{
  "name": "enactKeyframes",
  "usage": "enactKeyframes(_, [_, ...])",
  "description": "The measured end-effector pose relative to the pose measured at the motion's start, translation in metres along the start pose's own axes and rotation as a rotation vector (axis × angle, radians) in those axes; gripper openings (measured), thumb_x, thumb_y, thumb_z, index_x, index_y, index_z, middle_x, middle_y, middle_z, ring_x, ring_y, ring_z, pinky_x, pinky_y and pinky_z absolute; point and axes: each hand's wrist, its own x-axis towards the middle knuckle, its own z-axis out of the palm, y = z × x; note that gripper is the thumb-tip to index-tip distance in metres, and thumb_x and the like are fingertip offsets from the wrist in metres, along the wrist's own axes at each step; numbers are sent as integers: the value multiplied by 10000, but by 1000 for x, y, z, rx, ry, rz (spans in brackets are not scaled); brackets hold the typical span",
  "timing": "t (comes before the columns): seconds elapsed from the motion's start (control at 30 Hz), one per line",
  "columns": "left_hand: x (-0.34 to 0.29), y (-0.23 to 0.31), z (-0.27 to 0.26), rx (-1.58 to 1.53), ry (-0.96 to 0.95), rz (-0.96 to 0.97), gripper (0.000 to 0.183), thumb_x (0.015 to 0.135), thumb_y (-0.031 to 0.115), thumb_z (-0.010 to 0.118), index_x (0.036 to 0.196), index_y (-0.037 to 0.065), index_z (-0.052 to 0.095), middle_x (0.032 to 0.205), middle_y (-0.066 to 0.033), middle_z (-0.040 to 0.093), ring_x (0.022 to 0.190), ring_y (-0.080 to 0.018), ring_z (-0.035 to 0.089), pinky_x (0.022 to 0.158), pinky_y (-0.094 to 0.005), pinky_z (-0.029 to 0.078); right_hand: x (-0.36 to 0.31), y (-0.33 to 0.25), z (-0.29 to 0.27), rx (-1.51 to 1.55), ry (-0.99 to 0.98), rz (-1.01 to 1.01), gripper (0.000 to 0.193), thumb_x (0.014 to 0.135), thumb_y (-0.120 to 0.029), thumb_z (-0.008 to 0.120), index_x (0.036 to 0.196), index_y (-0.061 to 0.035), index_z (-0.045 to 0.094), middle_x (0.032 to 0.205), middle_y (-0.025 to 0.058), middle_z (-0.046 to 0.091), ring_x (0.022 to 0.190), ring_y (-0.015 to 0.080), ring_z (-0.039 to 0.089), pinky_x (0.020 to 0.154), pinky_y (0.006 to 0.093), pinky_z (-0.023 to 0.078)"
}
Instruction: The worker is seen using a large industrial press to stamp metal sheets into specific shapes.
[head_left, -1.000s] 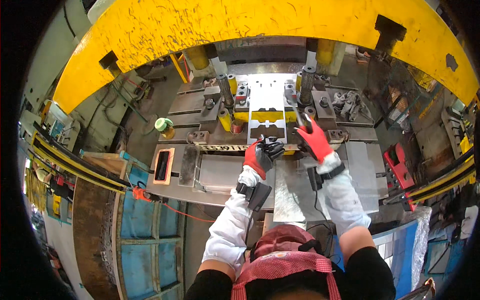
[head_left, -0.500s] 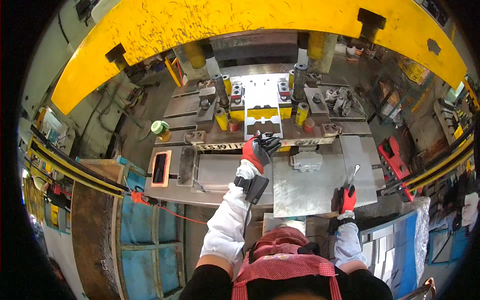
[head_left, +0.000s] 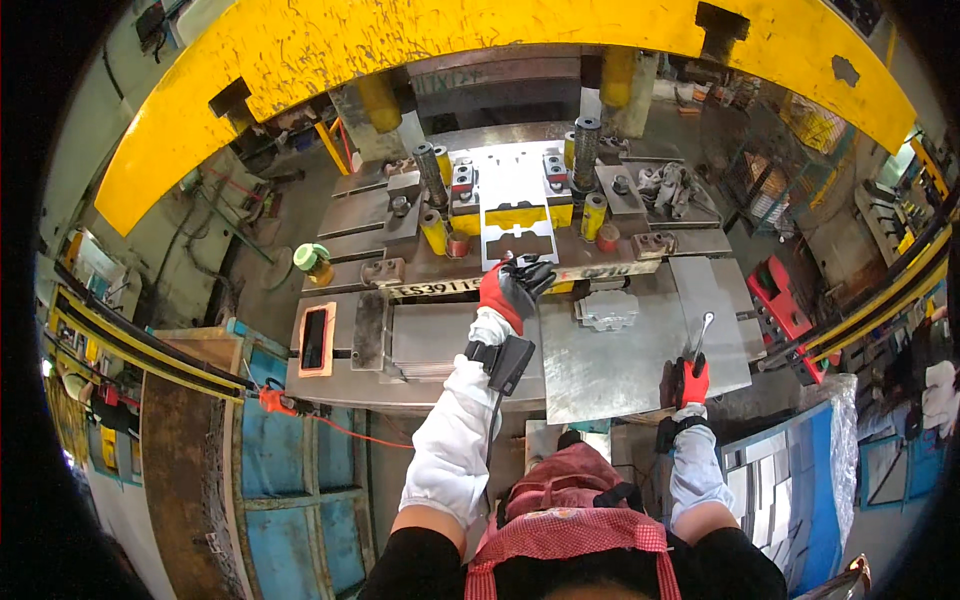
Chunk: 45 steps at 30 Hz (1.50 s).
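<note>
My left hand (head_left: 512, 296), in a red and black glove, is at the near edge of a pale metal strip with shaped cutouts (head_left: 518, 222). The strip lies on the die between the guide posts. My thumb and fingertips close over its edge, though the fingers partly hide the contact. Lower right, my gloved right hand (head_left: 691, 382) is closed round a slim metal tool with a rounded end (head_left: 706, 325). The tool points up and away from me, above a large metal sheet (head_left: 620, 375). A small stack of notched metal pieces (head_left: 608, 309) rests on that sheet.
A yellow press ram (head_left: 450, 40) arches overhead. Cylindrical guide posts (head_left: 587, 150) flank the die. Flat metal blanks (head_left: 432, 335) are stacked at the left. A green-capped bottle (head_left: 313, 262) stands beyond them. A red tool holder (head_left: 785, 305) is at the right.
The whole view has shifted slightly. My left hand stays at the strip's near edge, and my right hand keeps the tool in nearly the same place. The strip shows no clear movement on the die.
</note>
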Motion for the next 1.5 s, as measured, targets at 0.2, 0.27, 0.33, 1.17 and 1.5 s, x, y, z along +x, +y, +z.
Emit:
enactKeyframes(0.2, [5, -4, 2, 29, -9, 18, 366, 920, 294, 398, 959, -30, 563, 966, -201, 618, 869, -340, 612, 831, -479, 483, 17, 32, -5, 43, 10, -8, 462, 788, -206, 632, 1198, -51, 483, 938, 106, 608, 844, 203, 575, 779, 325, 448])
enactKeyframes(0.27, [2, -4, -3, 39, -3, 49, 368, 919, 296, 400, 953, -28, 569, 963, -200, 621, 876, -341, 611, 837, -481, 480, 9, 22, 2, 44, 8, -26, 420, 789, -201, 632, 1158, -52, 495, 907, 95, 598, 819, 191, 564, 749, 322, 450])
enactKeyframes(0.33, [3, -1, -4, 21, 8, 19, 365, 919, 296, 398, 929, -21, 578, 950, -195, 626, 882, -343, 610, 847, -488, 471, 5, 12, 3, -10, 49, -56, 335, 793, -186, 631, 1078, -47, 520, 847, 67, 576, 769, 163, 540, 691, 311, 451])
enactKeyframes(1.17, [7, -6, -4, 85, -15, 61, 413, 929, 282, 372, 1090, -81, 490, 1049, -232, 585, 968, -344, 591, 889, -449, 474, 9, 21, -1, -47, 92, -58, 506, 777, -249, 647, 1207, -45, 474, 977, 130, 602, 882, 212, 569, 802, 322, 437])
enactKeyframes(1.5, [3, -5, 0, 113, 42, -66, 424, 914, 373, 409, 1028, -11, 548, 1020, -192, 610, 953, -336, 590, 895, -464, 444, 1, 4, -4, 70, 24, 12, 335, 764, -240, 662, 1012, -51, 539, 740, 79, 586, 608, 172, 547, 552, 327, 449])
